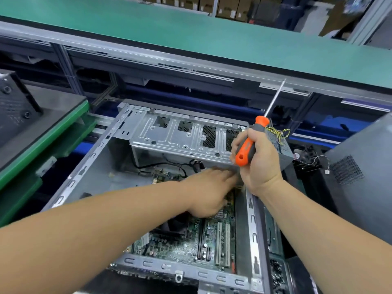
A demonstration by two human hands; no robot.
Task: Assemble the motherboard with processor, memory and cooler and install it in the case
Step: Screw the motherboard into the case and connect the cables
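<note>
Motherboard (pixel 186 245) green, flat in grey steel case (pixel 251 225); left hand (pixel 209 192) flat on it; right hand (pixel 257 164) grips orange-handled screwdriver (pixel 247 148).

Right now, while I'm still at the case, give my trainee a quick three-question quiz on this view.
1. True or false: the motherboard already lies inside the case.
2. Which hand grips the screwdriver? A left hand; B right hand.
3. Fill in: the screwdriver's tip points ___ from the board.

Key: 1 true; 2 B; 3 away, up toward the green shelf.
</note>
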